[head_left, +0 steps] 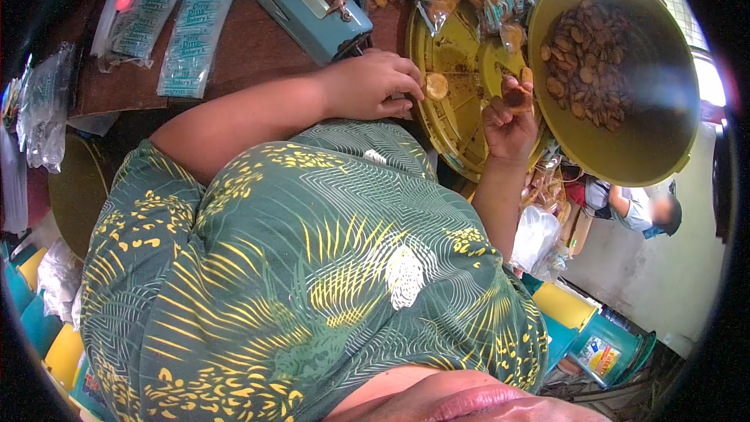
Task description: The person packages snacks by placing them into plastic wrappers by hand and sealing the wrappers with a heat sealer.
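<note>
My left hand (376,86) rests at the table's near edge, beside the end of a blue bag sealer (312,8). Its fingers are loosely bent and slightly apart, with nothing seen in them. Just past the fingertips, a round pale biscuit (436,87) lies on a round yellow lid (461,121). Raised over the lid's right side, my right hand (508,121) is closed on a brown biscuit (516,99). Beside that hand stands a large olive-yellow tub (676,109), tilted in view, with many biscuits (586,66) inside.
Printed bakery pouches (195,35) lie on the brown table (258,59). Filled biscuit packets (441,0) are heaped behind the lid. A white plastic bag (537,238) and teal buckets (609,352) are at right. Farther off is another person (625,203).
</note>
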`<move>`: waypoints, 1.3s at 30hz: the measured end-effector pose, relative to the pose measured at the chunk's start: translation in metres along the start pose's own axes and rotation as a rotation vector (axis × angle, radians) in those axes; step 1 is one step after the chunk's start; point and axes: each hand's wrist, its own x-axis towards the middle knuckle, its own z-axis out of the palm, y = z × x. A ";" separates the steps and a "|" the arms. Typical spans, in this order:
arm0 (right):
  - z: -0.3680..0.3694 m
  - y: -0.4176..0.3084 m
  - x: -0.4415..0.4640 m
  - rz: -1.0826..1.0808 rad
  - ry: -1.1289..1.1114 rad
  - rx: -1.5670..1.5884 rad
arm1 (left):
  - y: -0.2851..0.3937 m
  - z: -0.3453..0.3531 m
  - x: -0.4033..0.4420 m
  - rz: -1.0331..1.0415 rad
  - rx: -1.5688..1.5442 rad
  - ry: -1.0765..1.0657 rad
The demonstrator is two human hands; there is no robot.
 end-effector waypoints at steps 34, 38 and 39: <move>0.027 0.018 0.038 -0.169 0.167 -2.138 | 0.001 -0.001 0.000 0.005 0.003 0.011; 0.042 0.013 0.037 -0.057 0.154 -2.128 | 0.001 -0.002 0.000 -0.003 0.003 -0.003; 0.042 0.013 0.037 -0.056 0.154 -2.128 | 0.001 -0.002 0.000 -0.008 0.001 -0.009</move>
